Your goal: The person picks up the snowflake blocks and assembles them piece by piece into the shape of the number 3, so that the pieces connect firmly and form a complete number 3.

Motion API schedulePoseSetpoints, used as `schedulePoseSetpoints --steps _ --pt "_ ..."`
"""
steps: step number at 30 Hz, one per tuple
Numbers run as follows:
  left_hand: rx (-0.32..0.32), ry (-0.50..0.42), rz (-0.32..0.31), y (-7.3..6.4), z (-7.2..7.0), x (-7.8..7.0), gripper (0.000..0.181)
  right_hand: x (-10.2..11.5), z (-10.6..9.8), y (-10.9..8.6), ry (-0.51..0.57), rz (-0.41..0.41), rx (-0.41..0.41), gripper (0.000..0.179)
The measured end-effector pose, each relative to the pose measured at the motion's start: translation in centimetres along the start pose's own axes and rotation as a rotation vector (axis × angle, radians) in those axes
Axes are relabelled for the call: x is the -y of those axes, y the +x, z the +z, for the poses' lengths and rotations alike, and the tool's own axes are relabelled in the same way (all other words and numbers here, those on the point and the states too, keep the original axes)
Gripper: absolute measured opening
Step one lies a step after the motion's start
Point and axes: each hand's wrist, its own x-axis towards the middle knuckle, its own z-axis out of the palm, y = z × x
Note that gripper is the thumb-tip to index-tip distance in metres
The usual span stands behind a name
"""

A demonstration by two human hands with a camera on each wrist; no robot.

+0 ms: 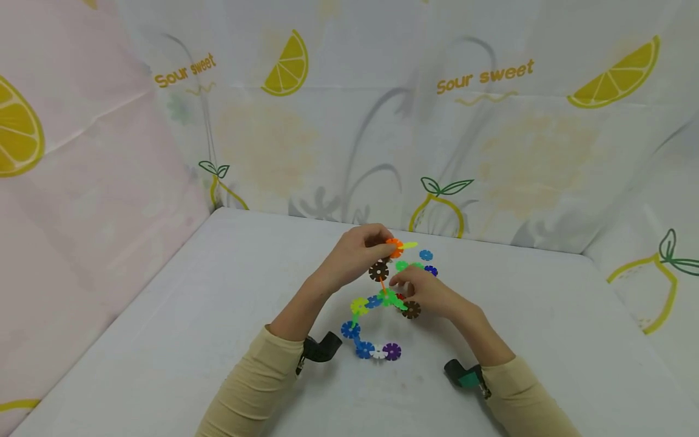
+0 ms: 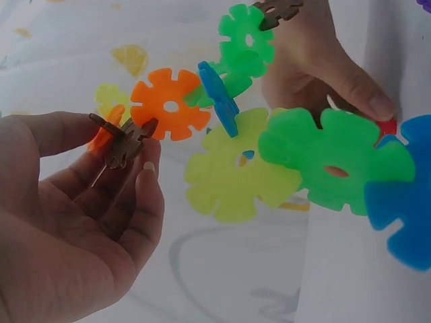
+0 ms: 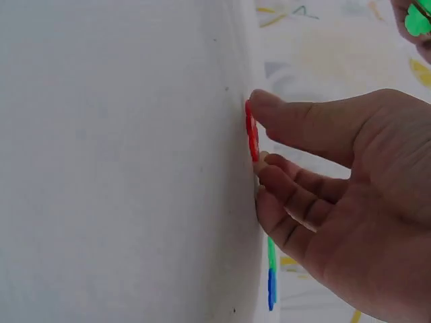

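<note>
My left hand (image 1: 357, 255) pinches the end of a chain of slotted plastic flower discs between thumb and fingers. At its fingertips are a brown disc (image 2: 126, 147) and an orange disc (image 1: 394, 247). From there the chain runs toward me through green discs (image 1: 386, 297), a yellow disc (image 1: 358, 306) and blue discs (image 1: 351, 329) to a white disc (image 1: 378, 352) and a purple disc (image 1: 392, 351). Low over the table, my right hand (image 1: 431, 292) has thumb and fingertips at the edges of a red disc (image 3: 252, 131). A brown disc (image 1: 411, 310) on a green branch hangs beside the right hand.
Beyond the right hand lie a light blue disc (image 1: 426, 255), a dark blue disc (image 1: 431, 271) and a green disc (image 1: 401, 266). The white table (image 1: 180, 315) meets a lemon-printed curtain (image 1: 349, 133) at the back and sides.
</note>
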Motion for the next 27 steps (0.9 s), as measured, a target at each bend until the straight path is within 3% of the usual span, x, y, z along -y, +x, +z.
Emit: schedulePoseSetpoints --steps 7,12,21,24,27 --pt "0.009 -0.016 -0.001 0.0 0.0 0.0 0.013 0.6 0.2 -0.1 0.003 0.037 0.031 0.022" --pt "0.018 -0.019 -0.003 -0.1 -0.1 0.1 0.013 0.5 -0.6 -0.4 0.015 0.032 -0.014 0.008" --pt "0.013 0.022 -0.002 0.2 -0.6 0.5 0.013 1.2 -4.0 -1.8 0.331 -0.012 -0.269 0.015" --pt "0.016 0.028 0.0 0.3 -0.7 0.5 0.013 1.9 -4.9 -2.5 0.407 -0.064 -0.382 0.02" --pt "0.018 0.033 0.01 0.3 -0.7 0.5 0.013 2.6 -5.4 -2.8 0.464 -0.169 -0.475 0.023"
